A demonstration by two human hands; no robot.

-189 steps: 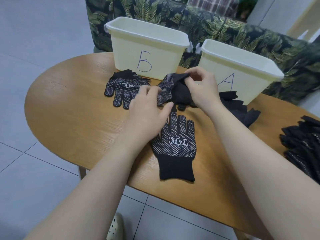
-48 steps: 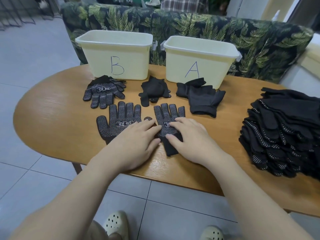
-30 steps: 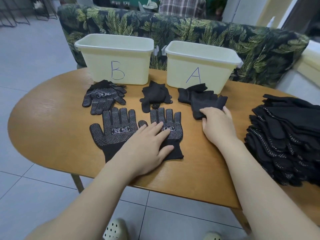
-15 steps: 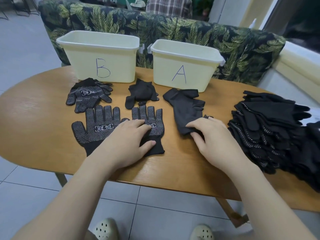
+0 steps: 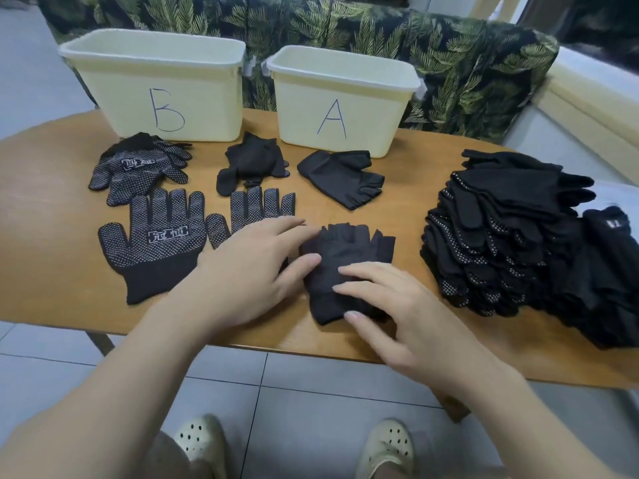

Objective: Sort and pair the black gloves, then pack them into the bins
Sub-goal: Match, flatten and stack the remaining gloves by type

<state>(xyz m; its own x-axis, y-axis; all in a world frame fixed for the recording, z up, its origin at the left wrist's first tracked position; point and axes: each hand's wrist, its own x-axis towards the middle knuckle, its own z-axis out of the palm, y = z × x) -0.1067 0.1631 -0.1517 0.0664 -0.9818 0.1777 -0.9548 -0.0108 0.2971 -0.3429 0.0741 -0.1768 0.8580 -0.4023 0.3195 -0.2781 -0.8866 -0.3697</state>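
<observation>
Gloves, all black, are lying spread across a wooden table that I am looking down on from the head camera. Nearest to me, a plain fingerless glove is lying flat by the table's front edge. My right hand is resting on its cuff end with fingers straight and slightly spread, hiding the lower part of it. My left hand is lying flat just beside it, fingers extended, thumb touching the glove's left edge. That hand is also covering the palm and cuff of a white-dotted glove, so I am seeing only its fingers and thumb. To its left a second dotted glove is lying fully in view, palm up, with a printed label I cannot read.

Farther back, three small heaps are sitting in a row: a dotted pair stacked together on the left, a crumpled dark glove in the middle whose shape is hard to make out, and another fingerless glove on the right. On the right side of the table a tall pile of unsorted gloves is running out past the frame edge.

At the far edge, two pale yellow bins are standing side by side, the left one marked B and the right one marked A. I cannot see inside either. Behind them a leaf-patterned sofa is filling the background.
</observation>
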